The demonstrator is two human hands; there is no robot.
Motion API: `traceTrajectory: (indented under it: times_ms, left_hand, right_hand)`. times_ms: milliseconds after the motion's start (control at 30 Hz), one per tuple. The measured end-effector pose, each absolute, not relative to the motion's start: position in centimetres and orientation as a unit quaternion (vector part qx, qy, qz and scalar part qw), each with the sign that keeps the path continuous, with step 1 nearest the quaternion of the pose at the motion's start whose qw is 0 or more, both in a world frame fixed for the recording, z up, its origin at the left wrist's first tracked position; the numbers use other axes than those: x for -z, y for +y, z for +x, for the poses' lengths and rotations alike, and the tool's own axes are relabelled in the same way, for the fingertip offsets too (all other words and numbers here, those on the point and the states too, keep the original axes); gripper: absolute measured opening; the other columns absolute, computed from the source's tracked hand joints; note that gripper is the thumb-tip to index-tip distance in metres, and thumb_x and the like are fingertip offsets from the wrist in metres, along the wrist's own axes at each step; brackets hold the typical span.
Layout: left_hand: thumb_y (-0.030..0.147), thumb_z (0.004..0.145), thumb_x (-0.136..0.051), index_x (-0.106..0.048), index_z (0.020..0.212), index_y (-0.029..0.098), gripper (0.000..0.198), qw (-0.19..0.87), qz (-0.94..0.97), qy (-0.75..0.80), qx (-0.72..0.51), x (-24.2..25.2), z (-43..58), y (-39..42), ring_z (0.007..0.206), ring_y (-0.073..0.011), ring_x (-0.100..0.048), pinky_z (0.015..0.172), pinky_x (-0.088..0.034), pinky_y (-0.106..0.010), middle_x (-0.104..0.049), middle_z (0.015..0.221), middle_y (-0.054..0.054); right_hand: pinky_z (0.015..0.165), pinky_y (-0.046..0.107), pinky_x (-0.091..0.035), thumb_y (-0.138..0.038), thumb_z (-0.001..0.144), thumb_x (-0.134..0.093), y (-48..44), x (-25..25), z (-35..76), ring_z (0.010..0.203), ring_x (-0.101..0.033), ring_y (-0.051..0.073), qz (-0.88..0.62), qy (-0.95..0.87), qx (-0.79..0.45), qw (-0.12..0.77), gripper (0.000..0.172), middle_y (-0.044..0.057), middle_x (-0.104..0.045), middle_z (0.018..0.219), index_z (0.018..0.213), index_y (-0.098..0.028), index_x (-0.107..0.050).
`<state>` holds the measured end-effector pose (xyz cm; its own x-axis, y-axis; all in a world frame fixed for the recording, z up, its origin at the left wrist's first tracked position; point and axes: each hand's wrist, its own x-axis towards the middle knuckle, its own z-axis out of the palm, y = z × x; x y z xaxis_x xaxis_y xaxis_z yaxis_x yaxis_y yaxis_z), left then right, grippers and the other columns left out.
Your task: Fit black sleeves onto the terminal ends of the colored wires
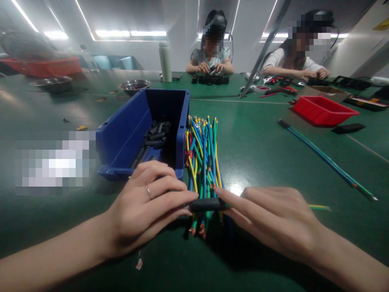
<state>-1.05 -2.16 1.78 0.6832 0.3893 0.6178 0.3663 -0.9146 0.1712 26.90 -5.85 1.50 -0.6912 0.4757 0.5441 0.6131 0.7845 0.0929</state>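
Note:
A short black sleeve [206, 204] lies crosswise between my two hands, above a bundle of wires [204, 154]. My left hand [152, 202], a ring on one finger, pinches the sleeve's left end. At its other end, my right hand [270, 217] is closed on a wire; a green-yellow piece of wire [319, 207] shows beyond that hand. The bundled wires are blue, green, yellow and red, with bare copper strands at some ends and metal terminals at the far ends. Beside them stands a blue bin [121, 125] holding several black sleeves [158, 134].
A sleeved blue-green wire pair [322, 154] lies to the right, near a red tray [325, 110] and a black block [348, 128]. Metal bowls [134, 86] and a pale bottle [165, 63] stand farther back. Two people [210, 56] work across the green table [258, 150].

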Motion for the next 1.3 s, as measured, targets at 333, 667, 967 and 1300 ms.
traceTrajectory:
  times_ms: [333,667,967,1300]
  left_hand:
    - [0.019,0.097,-0.062,-0.069,0.109,0.02,0.014,0.025,0.917,0.199,-0.345,-1.78,-0.96,-2.03,0.097,-0.0202,-0.054,0.094,-0.039,-0.036,-0.071,0.094,-0.001]
    - [0.023,0.099,-0.06,-0.07,0.101,0.022,0.01,0.014,0.915,0.224,-0.335,-2.39,-1.24,-2.07,0.096,-0.0202,-0.055,0.094,-0.039,-0.036,-0.071,0.088,0.0]
    - [0.018,0.095,-0.063,-0.069,0.104,0.022,0.012,0.0,0.911,0.238,-0.336,-2.2,-1.41,-2.16,0.098,-0.0203,-0.055,0.096,-0.038,-0.036,-0.071,0.093,0.0]
    - [0.017,0.095,-0.063,-0.069,0.103,0.02,0.01,0.007,0.906,0.247,-0.345,-2.45,-1.08,-2.31,0.097,-0.0201,-0.056,0.094,-0.039,-0.038,-0.071,0.092,-0.001]
  right_hand:
    - [0.047,0.029,-0.026,-0.018,0.099,-0.051,-5.76,-1.87,26.66,0.051,-0.034,0.011,-0.289,-0.913,0.134,0.256,0.025,-0.005,-0.046,0.063,0.122,-0.011,-0.058]
    - [0.047,0.028,-0.027,-0.016,0.099,-0.052,-5.8,-2.13,26.86,0.051,-0.036,0.01,-0.286,-0.914,0.133,0.255,0.028,-0.005,-0.046,0.063,0.125,-0.009,-0.056]
    - [0.047,0.029,-0.027,-0.014,0.097,-0.052,-5.96,-1.82,27.21,0.052,-0.038,0.011,-0.292,-0.916,0.121,0.248,0.029,-0.005,-0.048,0.064,0.126,-0.009,-0.056]
    - [0.047,0.028,-0.029,-0.009,0.096,-0.049,-5.83,-2.23,27.02,0.052,-0.038,0.012,-0.287,-0.916,0.129,0.247,0.029,-0.004,-0.048,0.063,0.124,-0.008,-0.056]
